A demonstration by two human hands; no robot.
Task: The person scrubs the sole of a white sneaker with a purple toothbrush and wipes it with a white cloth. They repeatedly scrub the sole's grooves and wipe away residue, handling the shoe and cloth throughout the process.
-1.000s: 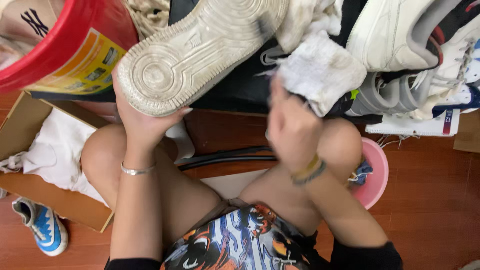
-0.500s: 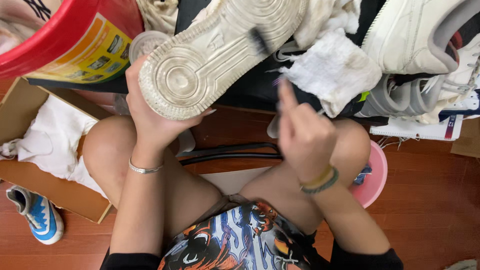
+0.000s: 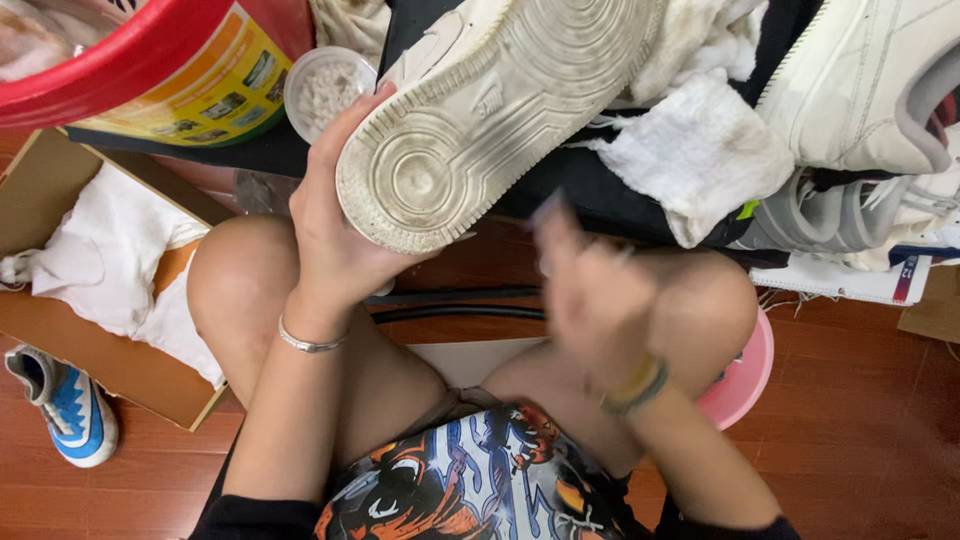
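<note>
1. My left hand (image 3: 335,235) is gripping the white shoe (image 3: 490,110) by its heel, sole facing up, above my knees.
2. My right hand (image 3: 585,290) is hovering blurred beside it; I cannot tell its grip.

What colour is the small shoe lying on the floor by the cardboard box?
Blue and white, with a dark inside; the small shoe shows in the head view.

Right hand (image 3: 590,300) is motion-blurred; sneaker (image 3: 500,110) toe cut off.

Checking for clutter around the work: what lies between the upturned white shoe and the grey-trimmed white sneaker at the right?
In the head view, a crumpled white cloth lies between the white shoe and the sneaker, on a dark surface.
</note>
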